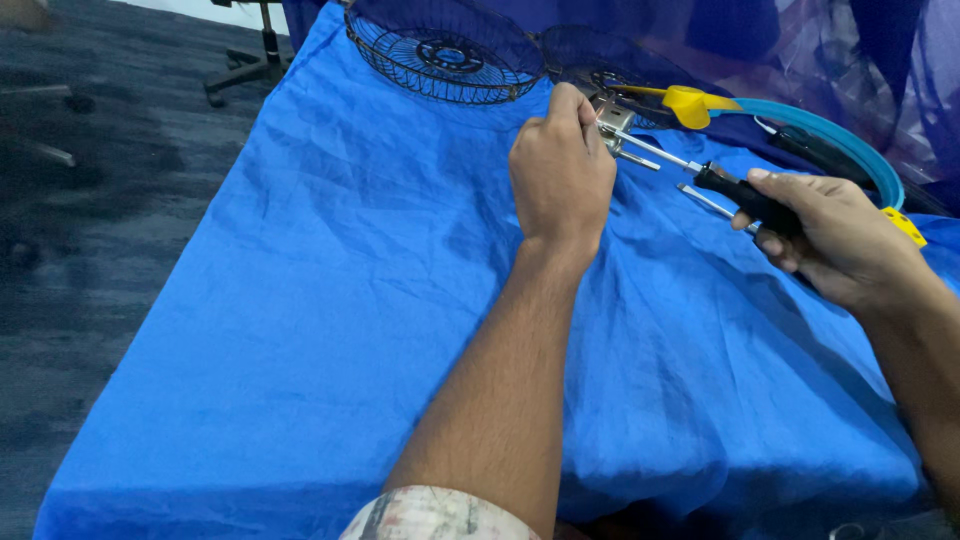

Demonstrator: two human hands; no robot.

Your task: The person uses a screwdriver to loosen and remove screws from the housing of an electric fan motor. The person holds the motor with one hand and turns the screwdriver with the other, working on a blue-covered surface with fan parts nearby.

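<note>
My left hand [560, 170] is closed around a small metal bracket [612, 115] near the far side of a table covered in blue cloth [330, 300]. My right hand [835, 240] grips the black handle of a screwdriver [740, 192], whose shaft points left with its tip at the bracket. A second metal shaft [705, 200] lies just below the screwdriver on the cloth. Behind the hands curves a light-blue plastic ring [850, 145] with a yellow clip [690, 105].
Two black wire fan grilles sit at the cloth's far edge, one [440, 55] at centre and another [600, 65] partly hidden behind my left hand. The base of a wheeled chair [245, 65] stands on the dark carpet at far left.
</note>
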